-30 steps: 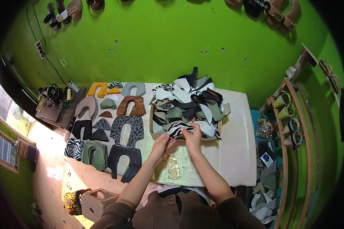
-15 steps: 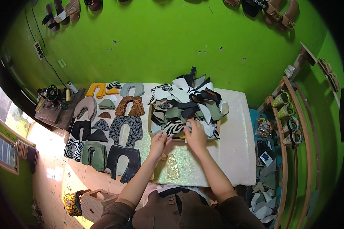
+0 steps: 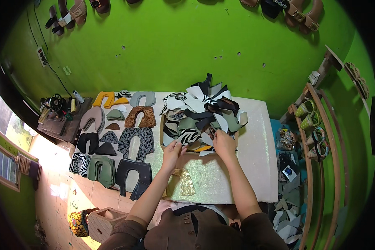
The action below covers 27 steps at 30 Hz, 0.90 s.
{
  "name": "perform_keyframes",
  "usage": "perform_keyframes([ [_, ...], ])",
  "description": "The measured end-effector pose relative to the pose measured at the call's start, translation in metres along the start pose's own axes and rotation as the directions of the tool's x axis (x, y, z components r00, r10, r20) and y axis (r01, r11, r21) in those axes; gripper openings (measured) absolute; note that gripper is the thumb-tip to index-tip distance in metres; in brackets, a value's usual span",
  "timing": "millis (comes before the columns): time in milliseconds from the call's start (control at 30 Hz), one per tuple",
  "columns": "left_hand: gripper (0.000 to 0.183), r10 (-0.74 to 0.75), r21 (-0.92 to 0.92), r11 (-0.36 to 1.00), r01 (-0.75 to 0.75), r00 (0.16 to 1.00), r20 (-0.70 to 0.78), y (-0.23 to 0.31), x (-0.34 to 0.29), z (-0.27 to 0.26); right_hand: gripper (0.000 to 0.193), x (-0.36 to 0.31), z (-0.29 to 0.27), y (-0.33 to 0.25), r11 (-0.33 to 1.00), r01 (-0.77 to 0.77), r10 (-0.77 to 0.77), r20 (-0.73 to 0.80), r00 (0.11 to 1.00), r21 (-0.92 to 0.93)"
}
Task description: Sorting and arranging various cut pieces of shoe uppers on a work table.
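Apparently mid-sort, left hand pinches a zebra-print piece inside the box's left edge, right hand curls, hold unclear; parting seems needed.

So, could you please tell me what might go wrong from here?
Scraps heap above the box and hang over its rim, so a tug from the right hand might spill some. The black horseshoe-shaped piece lies at the edge of the table near the left forearm; a stray brush could knock it down.

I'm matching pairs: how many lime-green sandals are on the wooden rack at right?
2: one lime-green sandal sits uppermost, and the other lime-green sandal lies just below it. More could be hidden.
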<state>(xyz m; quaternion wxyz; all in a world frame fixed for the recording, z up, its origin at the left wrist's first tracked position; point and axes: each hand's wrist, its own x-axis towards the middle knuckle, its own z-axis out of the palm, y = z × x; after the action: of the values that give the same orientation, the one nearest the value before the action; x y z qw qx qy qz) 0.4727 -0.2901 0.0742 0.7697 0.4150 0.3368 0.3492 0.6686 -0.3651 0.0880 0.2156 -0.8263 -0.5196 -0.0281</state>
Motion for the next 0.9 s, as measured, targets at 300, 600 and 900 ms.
perform_keyframes([
  [300, 0.025, -0.008, 0.003, 1.0, 0.008, 1.0, -0.025, -0.004, 0.002, 0.005, 0.042, -0.007, 0.0, -0.024, 0.268, -0.279, 0.244, 0.215, 0.945, 0.922],
  [600, 0.031, 0.0, -0.094, 0.996, 0.008, 0.996, 0.086, -0.01, -0.001, 0.019, 0.034, -0.021, 0.01, -0.047, -0.209, -0.336, 0.347, 0.391, 0.853, 0.918],
  [900, 0.025, 0.013, -0.027, 1.0, -0.01, 0.995, 0.1, -0.008, -0.004, 0.019, 0.036, -0.024, 0.018, -0.059, -0.124, -0.236, 0.381, 0.266, 0.886, 0.964],
])
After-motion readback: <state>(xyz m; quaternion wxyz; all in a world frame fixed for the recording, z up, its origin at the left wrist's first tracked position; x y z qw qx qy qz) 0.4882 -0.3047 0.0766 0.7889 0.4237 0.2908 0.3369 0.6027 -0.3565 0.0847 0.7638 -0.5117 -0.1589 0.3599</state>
